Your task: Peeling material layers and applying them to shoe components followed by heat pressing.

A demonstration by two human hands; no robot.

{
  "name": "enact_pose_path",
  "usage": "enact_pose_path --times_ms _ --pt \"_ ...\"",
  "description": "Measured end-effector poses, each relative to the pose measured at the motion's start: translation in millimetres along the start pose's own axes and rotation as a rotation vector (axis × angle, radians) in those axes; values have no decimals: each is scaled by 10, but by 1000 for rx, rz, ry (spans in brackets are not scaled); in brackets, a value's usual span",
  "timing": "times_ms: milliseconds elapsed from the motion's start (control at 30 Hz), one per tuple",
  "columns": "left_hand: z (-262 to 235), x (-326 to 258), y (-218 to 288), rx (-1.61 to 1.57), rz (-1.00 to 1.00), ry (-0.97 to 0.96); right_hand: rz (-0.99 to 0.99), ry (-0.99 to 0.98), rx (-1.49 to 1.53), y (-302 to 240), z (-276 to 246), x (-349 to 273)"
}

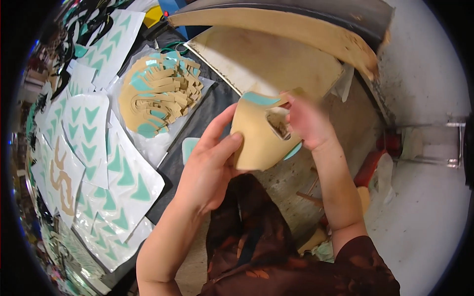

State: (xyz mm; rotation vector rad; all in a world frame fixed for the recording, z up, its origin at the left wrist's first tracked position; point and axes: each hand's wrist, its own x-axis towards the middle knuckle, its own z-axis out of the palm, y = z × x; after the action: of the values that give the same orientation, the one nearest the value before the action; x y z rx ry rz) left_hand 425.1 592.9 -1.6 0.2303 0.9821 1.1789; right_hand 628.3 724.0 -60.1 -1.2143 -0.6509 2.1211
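Between my hands is a curved tan piece (256, 135) with teal patches, shaped like part of a shoe upper; an opening shows near its right side. My left hand (205, 170) grips its left edge, thumb lying on the front face and fingers behind. At the upper right edge, my right hand (311, 123) has its fingers closed on the piece, slightly blurred. A fanned pile of similar tan and teal pieces (143, 98) lies on clear plastic to the left. Just beyond my left hand a small pale teal-edged piece (189, 148) rests on the dark surface.
White sheets with teal arrow shapes (118, 182) overlap at the left. One sheet bears a tan curvy shape (63, 180). Green-handled scissors (173, 47) lie behind the pile. A pale board (256, 59) stands ahead under a curved tan-edged panel (286, 32). A red object (369, 167) sits low at the right.
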Motion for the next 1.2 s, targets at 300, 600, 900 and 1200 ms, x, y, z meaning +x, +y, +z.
enact_pose_path --times_ms 300,600,900,1200 --pt "137 1063 -12 101 192 27 -33 179 -336 -717 -359 969" --pt "-25 1696 -25 303 449 240 -230 216 -411 -1271 130 1550" --pt "-244 1927 203 739 658 568 -292 62 -264 -1175 482 2177" --pt "-430 2207 352 1069 887 737 -365 109 -735 -1196 754 2483"
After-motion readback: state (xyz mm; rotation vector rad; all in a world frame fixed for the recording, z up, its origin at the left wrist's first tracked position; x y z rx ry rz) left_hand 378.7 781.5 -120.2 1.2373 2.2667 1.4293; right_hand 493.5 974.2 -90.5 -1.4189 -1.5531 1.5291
